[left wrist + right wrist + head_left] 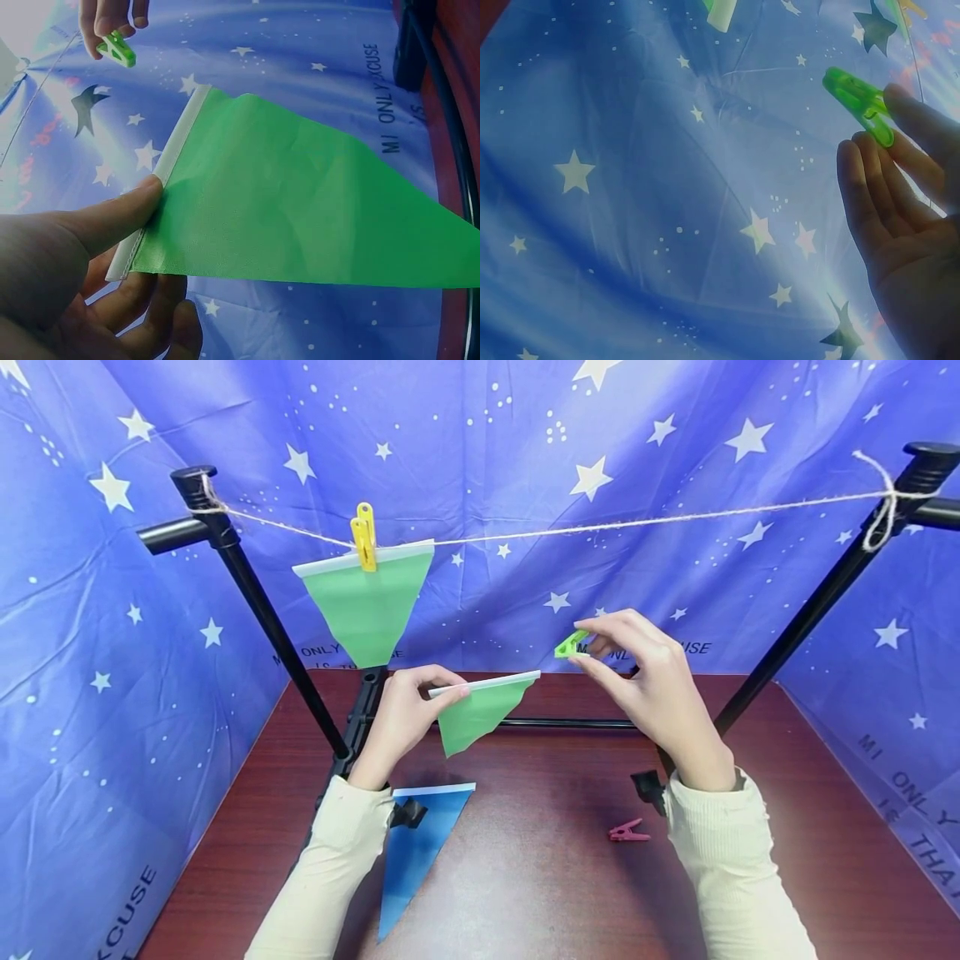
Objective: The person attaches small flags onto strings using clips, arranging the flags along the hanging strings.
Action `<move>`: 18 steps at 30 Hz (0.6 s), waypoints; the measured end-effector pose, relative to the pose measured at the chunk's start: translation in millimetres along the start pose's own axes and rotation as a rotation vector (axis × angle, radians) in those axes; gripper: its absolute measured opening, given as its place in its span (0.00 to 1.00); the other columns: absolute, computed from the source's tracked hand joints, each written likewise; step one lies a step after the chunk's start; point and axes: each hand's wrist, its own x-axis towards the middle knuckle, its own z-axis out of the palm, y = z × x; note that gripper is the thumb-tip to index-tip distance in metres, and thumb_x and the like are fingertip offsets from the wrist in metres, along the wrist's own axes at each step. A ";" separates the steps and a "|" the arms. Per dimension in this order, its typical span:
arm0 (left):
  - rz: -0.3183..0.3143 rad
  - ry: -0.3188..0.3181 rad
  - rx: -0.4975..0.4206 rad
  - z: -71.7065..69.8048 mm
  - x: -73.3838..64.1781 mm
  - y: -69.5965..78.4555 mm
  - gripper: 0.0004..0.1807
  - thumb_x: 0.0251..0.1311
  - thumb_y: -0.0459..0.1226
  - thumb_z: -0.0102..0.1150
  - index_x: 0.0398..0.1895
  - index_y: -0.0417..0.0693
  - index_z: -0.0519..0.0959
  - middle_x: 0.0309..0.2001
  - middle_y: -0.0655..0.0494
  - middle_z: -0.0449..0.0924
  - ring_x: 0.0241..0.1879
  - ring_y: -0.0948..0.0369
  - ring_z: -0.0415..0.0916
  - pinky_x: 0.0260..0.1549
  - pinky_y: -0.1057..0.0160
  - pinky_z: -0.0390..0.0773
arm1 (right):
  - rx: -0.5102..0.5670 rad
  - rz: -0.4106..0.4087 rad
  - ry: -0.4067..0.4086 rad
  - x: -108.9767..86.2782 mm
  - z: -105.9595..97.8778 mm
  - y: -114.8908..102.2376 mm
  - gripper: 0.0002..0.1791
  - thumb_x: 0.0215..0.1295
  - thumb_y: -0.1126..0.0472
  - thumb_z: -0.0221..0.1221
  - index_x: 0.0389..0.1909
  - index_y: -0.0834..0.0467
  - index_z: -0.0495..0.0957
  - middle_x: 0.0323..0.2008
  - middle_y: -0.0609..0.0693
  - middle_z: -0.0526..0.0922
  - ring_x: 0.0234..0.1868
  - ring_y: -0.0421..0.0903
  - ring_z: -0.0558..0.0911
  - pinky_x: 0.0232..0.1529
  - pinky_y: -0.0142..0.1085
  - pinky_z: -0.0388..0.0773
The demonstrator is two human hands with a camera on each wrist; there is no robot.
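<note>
My left hand (408,710) pinches one end of the white top band of a green pennant flag (483,714), thumb in front and fingers behind. In the left wrist view the green cloth (300,195) spreads out from that band toward the right. My right hand (660,685) holds a green clothespin (572,645) between thumb and fingertips, to the right of the flag and apart from it. The right wrist view shows the clothespin (859,105) at the fingertips. Above the left hand, another green pennant (367,602) hangs from the string (637,529) under a yellow clothespin (364,537).
A blue pennant (420,852) lies on the dark red table (540,877), partly behind the left sleeve. Near the right sleeve lies a pink clothespin (628,832). Black poles (277,643) at both sides carry the string, and a star-printed blue cloth (487,452) surrounds the table.
</note>
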 end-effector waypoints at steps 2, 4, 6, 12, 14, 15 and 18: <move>0.007 0.002 0.000 -0.2 1.3 2.0 0.03 0.60 0.43 0.70 0.34 0.56 0.88 0.32 0.62 0.87 0.22 0.61 0.72 0.23 0.65 0.71 | 0.002 -0.006 0.003 1.2 -0.2 -0.6 0.20 0.54 0.70 0.72 0.49 0.59 0.84 0.38 0.48 0.83 0.36 0.40 0.81 0.38 0.23 0.71; 0.013 0.009 -0.001 -0.5 2.8 4.2 0.03 0.59 0.42 0.70 0.33 0.56 0.88 0.31 0.62 0.87 0.21 0.61 0.71 0.22 0.65 0.70 | 0.002 -0.008 -0.003 2.6 -1.1 -1.1 0.20 0.54 0.69 0.72 0.49 0.59 0.84 0.38 0.48 0.83 0.36 0.40 0.81 0.39 0.23 0.71; 0.021 0.017 0.001 -0.7 4.6 6.7 0.03 0.59 0.42 0.70 0.33 0.55 0.88 0.31 0.62 0.87 0.21 0.61 0.70 0.22 0.66 0.69 | 0.004 -0.011 -0.007 4.2 -1.8 -1.9 0.20 0.54 0.69 0.72 0.49 0.60 0.84 0.38 0.48 0.83 0.36 0.40 0.81 0.41 0.24 0.73; 0.023 0.032 -0.002 -1.3 9.8 11.9 0.04 0.58 0.43 0.71 0.33 0.54 0.88 0.30 0.61 0.86 0.21 0.61 0.70 0.22 0.66 0.69 | 0.008 -0.031 -0.003 9.0 -2.4 -3.7 0.20 0.52 0.70 0.73 0.48 0.61 0.84 0.37 0.49 0.82 0.35 0.41 0.81 0.44 0.24 0.74; 0.020 0.034 -0.011 -1.7 11.0 13.6 0.05 0.58 0.43 0.71 0.33 0.54 0.88 0.30 0.60 0.86 0.21 0.61 0.71 0.22 0.66 0.70 | 0.013 -0.036 0.004 10.7 -2.2 -4.9 0.21 0.52 0.71 0.73 0.49 0.61 0.83 0.36 0.50 0.83 0.34 0.42 0.81 0.44 0.23 0.74; 0.019 0.035 -0.017 -1.9 11.7 14.4 0.05 0.58 0.43 0.71 0.33 0.53 0.88 0.30 0.60 0.86 0.21 0.61 0.71 0.22 0.66 0.71 | 0.017 -0.034 0.008 11.6 -2.0 -5.5 0.21 0.51 0.71 0.73 0.49 0.61 0.83 0.36 0.49 0.83 0.34 0.41 0.81 0.44 0.23 0.74; 0.022 0.043 -0.029 -2.6 13.8 16.4 0.05 0.58 0.43 0.71 0.32 0.53 0.88 0.31 0.60 0.86 0.21 0.61 0.73 0.21 0.66 0.72 | 0.018 -0.031 0.009 14.5 -2.0 -7.3 0.20 0.52 0.70 0.73 0.48 0.61 0.83 0.36 0.50 0.83 0.34 0.42 0.82 0.44 0.22 0.75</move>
